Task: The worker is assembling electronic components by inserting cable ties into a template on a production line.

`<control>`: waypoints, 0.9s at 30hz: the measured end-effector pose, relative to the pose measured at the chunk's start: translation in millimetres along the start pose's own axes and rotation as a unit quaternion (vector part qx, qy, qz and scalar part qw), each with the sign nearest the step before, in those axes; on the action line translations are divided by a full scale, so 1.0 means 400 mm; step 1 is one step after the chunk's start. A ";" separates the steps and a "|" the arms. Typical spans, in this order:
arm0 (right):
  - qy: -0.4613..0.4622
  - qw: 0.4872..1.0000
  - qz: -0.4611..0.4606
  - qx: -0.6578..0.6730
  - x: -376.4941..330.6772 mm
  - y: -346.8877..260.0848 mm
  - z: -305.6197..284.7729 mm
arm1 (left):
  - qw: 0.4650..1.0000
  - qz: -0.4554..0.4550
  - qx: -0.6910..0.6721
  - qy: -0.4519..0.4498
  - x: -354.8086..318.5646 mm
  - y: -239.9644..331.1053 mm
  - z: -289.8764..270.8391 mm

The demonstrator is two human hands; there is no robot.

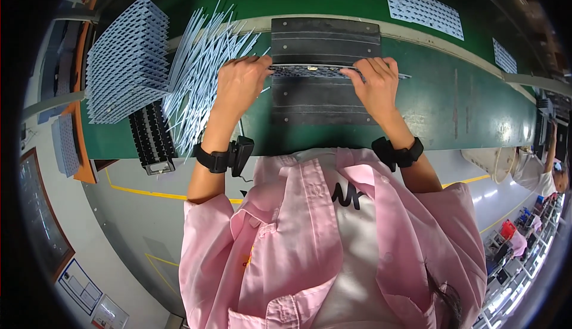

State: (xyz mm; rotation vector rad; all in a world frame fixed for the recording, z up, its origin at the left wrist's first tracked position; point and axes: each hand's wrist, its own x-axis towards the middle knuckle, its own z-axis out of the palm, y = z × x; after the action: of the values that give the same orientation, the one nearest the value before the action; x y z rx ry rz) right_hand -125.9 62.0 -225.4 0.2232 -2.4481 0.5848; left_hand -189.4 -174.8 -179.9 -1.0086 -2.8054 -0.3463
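Over a black ribbed mat [325,100], a thin perforated metal panel [322,72] is seen nearly edge-on, spanning the gap between both hands. Its left end is pinched by my left hand [241,85], the fingers curled over the far side. My right hand [378,83] grips the other end between thumb and fingers. A small light-coloured piece shows midway along the upper edge. Beside my left hand lies a loose heap of thin white strips [199,70]. A narrow strip end sticks out past my right hand.
A tall stack of white perforated panels [128,61] stands at the left of the green table [438,103]. A black slotted rack [152,135] overhangs the near edge. One flat perforated panel [423,10] lies at the far right. Another person [536,171] is at the right.
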 end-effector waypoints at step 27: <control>-0.127 0.988 0.051 0.078 0.108 0.159 0.157 | 0.982 -0.145 -0.093 0.078 -0.003 -0.157 0.041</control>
State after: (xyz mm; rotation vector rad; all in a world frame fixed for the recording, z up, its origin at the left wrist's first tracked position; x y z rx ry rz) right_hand -211.8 88.8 -267.5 0.2505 -2.6736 0.8390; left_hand -229.6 -218.2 -206.3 -0.5678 -2.8139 -0.7010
